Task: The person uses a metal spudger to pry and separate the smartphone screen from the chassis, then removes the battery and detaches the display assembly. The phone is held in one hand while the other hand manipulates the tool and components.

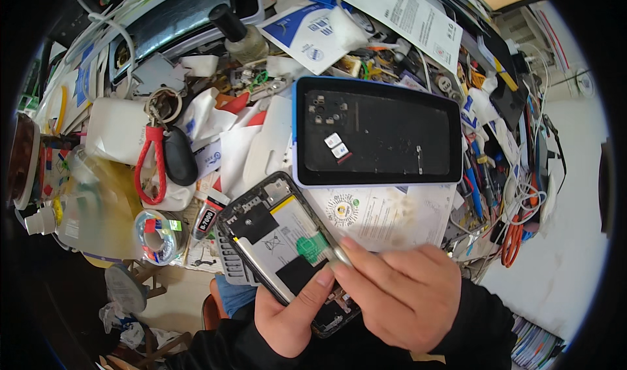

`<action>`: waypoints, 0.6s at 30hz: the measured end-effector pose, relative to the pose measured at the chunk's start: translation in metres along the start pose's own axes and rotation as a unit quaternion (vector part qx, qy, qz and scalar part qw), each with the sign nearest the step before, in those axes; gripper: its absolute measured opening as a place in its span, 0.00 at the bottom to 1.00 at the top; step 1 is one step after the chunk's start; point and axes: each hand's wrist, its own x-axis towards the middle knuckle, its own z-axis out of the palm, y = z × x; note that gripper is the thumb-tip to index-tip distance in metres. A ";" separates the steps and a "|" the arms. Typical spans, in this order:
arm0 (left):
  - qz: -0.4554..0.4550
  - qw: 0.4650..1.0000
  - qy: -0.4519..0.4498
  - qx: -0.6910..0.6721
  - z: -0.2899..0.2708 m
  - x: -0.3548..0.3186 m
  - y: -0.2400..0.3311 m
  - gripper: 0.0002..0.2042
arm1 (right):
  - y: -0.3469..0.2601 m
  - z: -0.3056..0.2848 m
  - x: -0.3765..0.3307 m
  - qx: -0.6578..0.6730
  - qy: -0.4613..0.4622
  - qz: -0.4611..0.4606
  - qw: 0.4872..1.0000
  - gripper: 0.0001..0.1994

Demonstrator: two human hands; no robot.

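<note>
My left hand (285,321) grips an opened smartphone (251,223) by its lower left side, thumb resting on the inner face. The phone is tilted, its back off, with a silver-grey battery (264,247), a green sticker (312,244), black sheets and bare circuitry at the near end. My right hand (406,298) is closed at the phone's right edge, pinching a slim silvery tool (340,255); its exact kind is hidden by the fingers. Just beyond lies a shallow black tray (297,141) with a blue-white rim, holding two small white cards (336,146) and tiny parts.
Left of the phone are a glue tube (208,214), a tape roll (157,238), a yellowish bottle (98,207) and a key fob (179,156) with a red strap. A dark-capped glass bottle (243,38) stands behind. Printed sheets, tools and cables (522,200) crowd the bench.
</note>
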 end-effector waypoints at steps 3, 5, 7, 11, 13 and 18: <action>0.007 1.000 0.007 -0.017 0.000 -0.001 0.000 0.19 | 0.000 0.000 0.004 0.003 -0.001 -0.008 1.000 0.21; 0.013 1.000 0.004 -0.024 0.000 0.000 0.001 0.19 | 0.002 0.001 0.008 0.014 -0.030 0.017 0.999 0.21; -0.013 1.000 -0.001 0.002 -0.002 0.000 0.001 0.19 | -0.002 -0.002 0.007 0.001 -0.008 0.005 1.000 0.22; 0.013 1.000 -0.009 0.014 -0.003 0.000 -0.001 0.19 | -0.008 -0.004 0.002 -0.001 -0.017 0.026 1.000 0.22; 0.002 1.000 -0.012 0.000 -0.003 0.000 -0.001 0.19 | -0.009 -0.004 0.003 0.006 -0.009 0.033 0.999 0.21; 0.017 0.999 -0.029 -0.020 -0.005 0.001 -0.003 0.20 | -0.007 -0.005 0.012 -0.009 -0.006 0.016 1.000 0.22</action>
